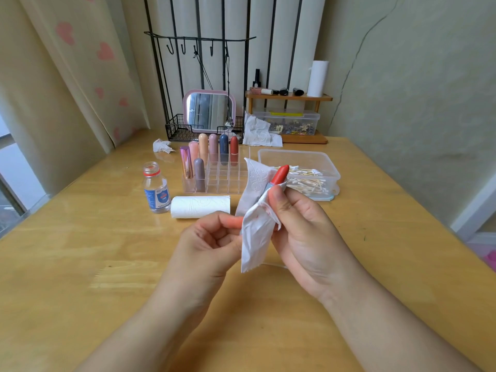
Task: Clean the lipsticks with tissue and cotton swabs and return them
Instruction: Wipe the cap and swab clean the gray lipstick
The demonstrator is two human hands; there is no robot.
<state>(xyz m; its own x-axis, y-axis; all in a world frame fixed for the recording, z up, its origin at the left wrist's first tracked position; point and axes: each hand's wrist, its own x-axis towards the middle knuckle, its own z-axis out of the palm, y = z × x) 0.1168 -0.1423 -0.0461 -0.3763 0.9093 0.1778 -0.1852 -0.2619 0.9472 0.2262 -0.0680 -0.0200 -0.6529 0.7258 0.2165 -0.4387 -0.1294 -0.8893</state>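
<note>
Clear organiser [214, 181] on the surface [80, 251] holds seven capped lipsticks [213, 150] upright. Beside it, a plastic box [298, 157] contains swabs [306, 181]. Right hand [300, 226] grips a red lipstick [280, 174] wrapped in tissue [255, 232]; left hand [209, 242] pinches the tissue.

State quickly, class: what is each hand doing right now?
Left hand: pinches the tissue.
Right hand: grips the red lipstick, tissue wrapped around it.

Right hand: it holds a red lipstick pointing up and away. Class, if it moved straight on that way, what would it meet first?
Probably the clear box of cotton swabs, just beyond the lipstick in the right hand; depth is uncertain.
</note>
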